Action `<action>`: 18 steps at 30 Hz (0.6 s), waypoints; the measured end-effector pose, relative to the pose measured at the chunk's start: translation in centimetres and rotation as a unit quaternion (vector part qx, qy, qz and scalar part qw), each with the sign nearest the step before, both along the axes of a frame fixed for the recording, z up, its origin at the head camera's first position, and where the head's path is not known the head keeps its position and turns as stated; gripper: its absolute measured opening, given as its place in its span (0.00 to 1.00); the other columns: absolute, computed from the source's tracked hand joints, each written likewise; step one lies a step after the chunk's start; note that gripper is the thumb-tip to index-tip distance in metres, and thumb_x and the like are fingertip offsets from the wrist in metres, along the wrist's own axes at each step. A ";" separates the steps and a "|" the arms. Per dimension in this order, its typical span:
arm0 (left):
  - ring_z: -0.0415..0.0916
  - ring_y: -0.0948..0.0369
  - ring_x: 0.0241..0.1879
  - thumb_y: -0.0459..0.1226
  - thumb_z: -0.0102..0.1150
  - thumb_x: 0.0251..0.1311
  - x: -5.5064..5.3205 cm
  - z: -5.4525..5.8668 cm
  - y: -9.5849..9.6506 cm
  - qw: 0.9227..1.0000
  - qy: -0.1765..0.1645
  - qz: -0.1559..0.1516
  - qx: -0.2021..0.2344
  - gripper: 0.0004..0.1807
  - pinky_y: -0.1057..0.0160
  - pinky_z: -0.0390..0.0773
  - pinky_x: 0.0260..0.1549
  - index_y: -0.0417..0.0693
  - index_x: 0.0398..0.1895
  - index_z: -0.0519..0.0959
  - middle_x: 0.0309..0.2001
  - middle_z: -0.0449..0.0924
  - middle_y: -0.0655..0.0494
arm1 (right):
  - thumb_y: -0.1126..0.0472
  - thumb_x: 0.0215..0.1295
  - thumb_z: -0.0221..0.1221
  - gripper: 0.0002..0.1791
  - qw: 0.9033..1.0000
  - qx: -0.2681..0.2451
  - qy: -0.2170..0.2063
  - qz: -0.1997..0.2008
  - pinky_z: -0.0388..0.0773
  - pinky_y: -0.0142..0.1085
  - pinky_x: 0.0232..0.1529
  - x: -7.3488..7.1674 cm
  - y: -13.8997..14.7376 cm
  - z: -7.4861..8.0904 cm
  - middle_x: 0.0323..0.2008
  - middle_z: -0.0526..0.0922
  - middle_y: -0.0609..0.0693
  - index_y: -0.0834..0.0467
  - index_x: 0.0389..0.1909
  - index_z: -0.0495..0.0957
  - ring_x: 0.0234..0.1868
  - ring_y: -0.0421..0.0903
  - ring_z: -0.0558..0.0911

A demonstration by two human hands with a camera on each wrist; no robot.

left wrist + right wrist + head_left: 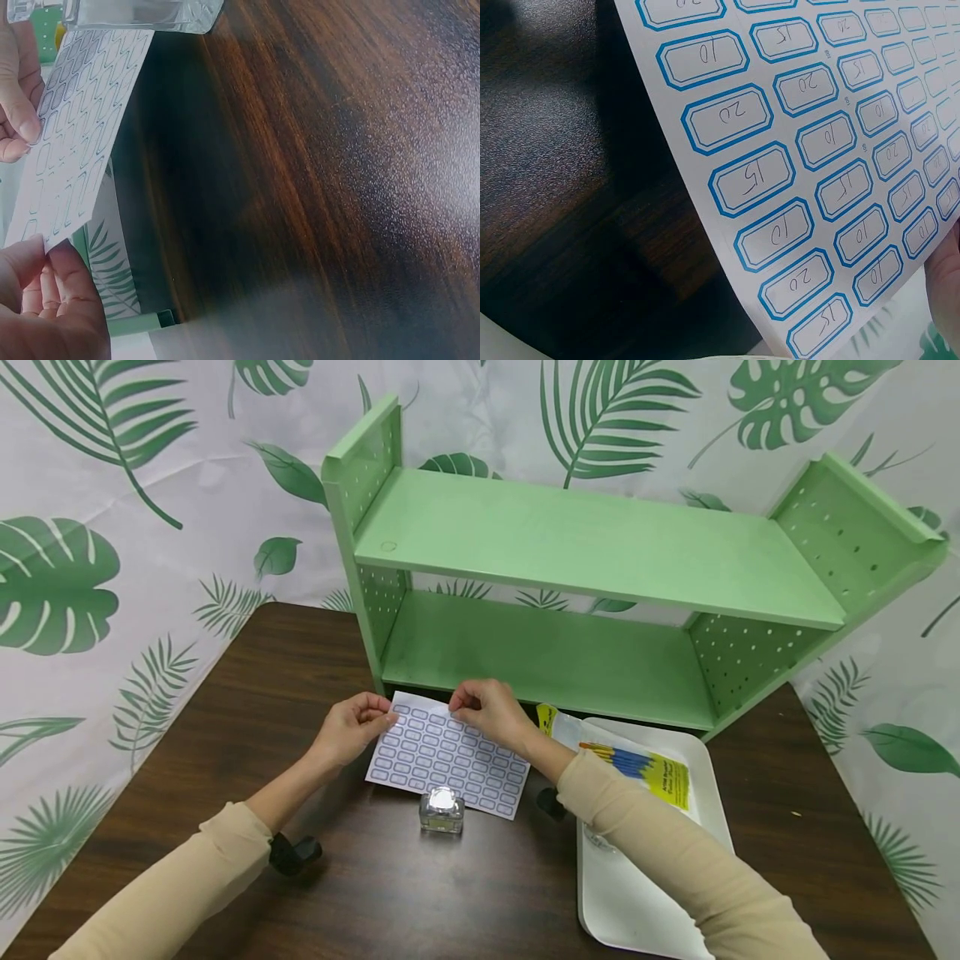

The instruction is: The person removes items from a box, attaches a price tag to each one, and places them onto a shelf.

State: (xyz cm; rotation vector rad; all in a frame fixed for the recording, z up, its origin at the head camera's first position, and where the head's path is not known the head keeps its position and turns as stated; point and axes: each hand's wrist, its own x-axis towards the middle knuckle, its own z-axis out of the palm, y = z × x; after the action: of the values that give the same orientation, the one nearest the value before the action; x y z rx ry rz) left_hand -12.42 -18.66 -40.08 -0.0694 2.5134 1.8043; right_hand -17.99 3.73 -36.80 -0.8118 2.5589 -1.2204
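A white sheet of blue-bordered sticker labels (pixel 450 756) is held tilted over the dark table. In the right wrist view its labels (pixel 751 178) carry handwritten numbers such as 10, 15 and 20. My left hand (pixel 351 728) pinches the sheet's upper left corner between thumb and fingers. At the sheet's top edge, my right hand (pixel 495 714) has thumb and fingers bent together on the paper. Just below the sheet's lower edge stands a small clear glass jar (pixel 442 814) with a bright, shiny top.
A green two-tier shelf (pixel 592 547) stands behind the sheet. On the right lies a white tray (pixel 630 902), partly under my right forearm, holding a yellow and blue packet of brushes (pixel 652 768). Leaf-patterned cloth (pixel 217 485) hangs behind the wooden table (pixel 360 893).
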 end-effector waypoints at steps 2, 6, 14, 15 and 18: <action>0.71 0.69 0.26 0.31 0.57 0.61 0.0 0.0 0.1 1.000 -0.001 0.002 0.000 0.10 0.68 0.75 0.28 0.30 0.40 0.73 0.26 0.76 0.56 | 0.71 0.57 0.62 0.03 1.000 -0.002 0.000 -0.001 0.74 0.27 0.30 0.0 0.1 -0.1 0.27 0.82 0.51 0.61 0.30 0.80 0.27 0.39 0.75; 0.71 0.68 0.26 0.31 0.57 0.61 0.0 0.0 0.1 1.000 -0.009 0.006 -0.005 0.10 0.68 0.75 0.28 0.31 0.40 0.73 0.25 0.76 0.57 | 0.71 0.57 0.62 0.03 1.000 -0.002 -0.006 -0.001 0.74 0.27 0.30 0.0 0.1 -0.1 0.27 0.82 0.51 0.61 0.30 0.80 0.27 0.39 0.75; 0.70 0.68 0.26 0.32 0.57 0.62 -0.1 -0.3 0.0 1.000 -0.017 0.011 -0.020 0.10 0.70 0.72 0.25 0.31 0.41 0.73 0.26 0.76 0.55 | 0.69 0.59 0.61 0.02 0.999 -0.013 -0.047 -0.004 0.76 0.29 0.35 0.0 0.5 -0.2 0.31 0.82 0.52 0.61 0.33 0.80 0.32 0.41 0.77; 0.69 0.68 0.26 0.32 0.57 0.62 -0.1 -0.4 0.0 1.000 -0.017 0.012 -0.023 0.10 0.71 0.72 0.25 0.32 0.41 0.73 0.26 0.76 0.55 | 0.69 0.59 0.61 0.02 0.998 -0.018 -0.058 -0.008 0.76 0.29 0.35 0.0 0.5 -0.2 0.32 0.82 0.52 0.62 0.33 0.80 0.33 0.42 0.77; 0.68 0.68 0.26 0.33 0.57 0.62 -0.1 -0.5 -0.1 0.999 -0.017 0.016 -0.033 0.10 0.72 0.70 0.24 0.32 0.41 0.74 0.26 0.75 0.56 | 0.68 0.60 0.61 0.03 0.995 -0.040 -0.094 -0.021 0.77 0.31 0.38 0.0 0.7 -0.1 0.34 0.82 0.53 0.62 0.35 0.79 0.35 0.42 0.78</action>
State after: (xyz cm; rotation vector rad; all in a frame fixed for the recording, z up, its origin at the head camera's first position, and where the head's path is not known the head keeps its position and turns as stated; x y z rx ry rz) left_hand -12.54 -18.80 -40.56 -0.1405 2.5630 1.7158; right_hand -17.98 4.45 -36.87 -0.6283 2.4014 -1.3513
